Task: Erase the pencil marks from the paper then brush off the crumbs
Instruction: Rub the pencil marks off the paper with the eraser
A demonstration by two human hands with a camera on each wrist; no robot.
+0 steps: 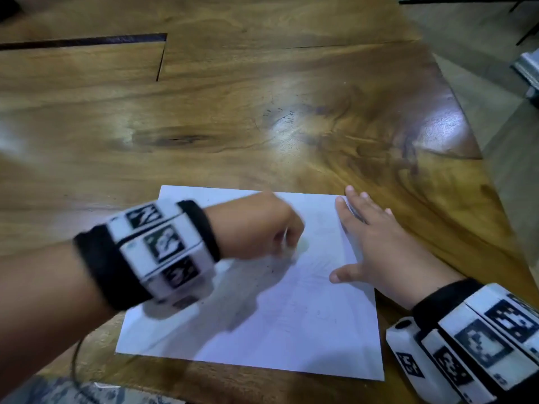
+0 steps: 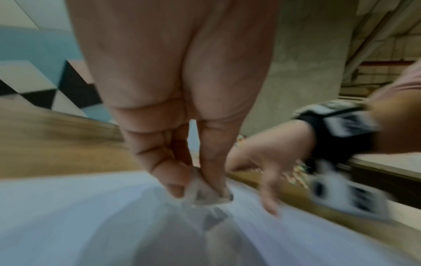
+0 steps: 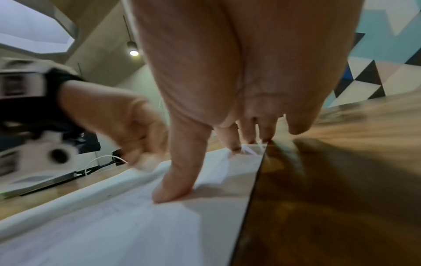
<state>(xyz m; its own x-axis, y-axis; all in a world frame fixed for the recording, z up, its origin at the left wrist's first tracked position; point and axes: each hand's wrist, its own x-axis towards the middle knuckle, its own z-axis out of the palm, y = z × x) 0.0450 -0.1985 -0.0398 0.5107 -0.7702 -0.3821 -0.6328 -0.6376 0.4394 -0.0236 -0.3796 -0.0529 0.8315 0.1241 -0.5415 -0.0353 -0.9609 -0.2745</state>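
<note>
Paper (image 1: 291,325): one white sheet, flat on wooden table (image 1: 233,126), faint pencil marks toward its right half. Left hand (image 1: 256,228): fingertips pinching a small pale eraser (image 2: 205,194), pressed to the sheet's upper middle; the remaining marks lie just right of and nearer than the grip. Right hand (image 1: 376,243): fingers spread flat, pinning the right edge.

The left hand (image 1: 256,225) is smeared by motion blur in the head view, and the eraser (image 2: 200,194) pinched in it shows only as a pale blur there; its shape is unclear even from the left wrist. Pencil marks on the paper (image 1: 291,330) are too faint to read. The right hand (image 1: 376,249) covers the paper's right edge. Both forearms run off the picture's edge.
</note>
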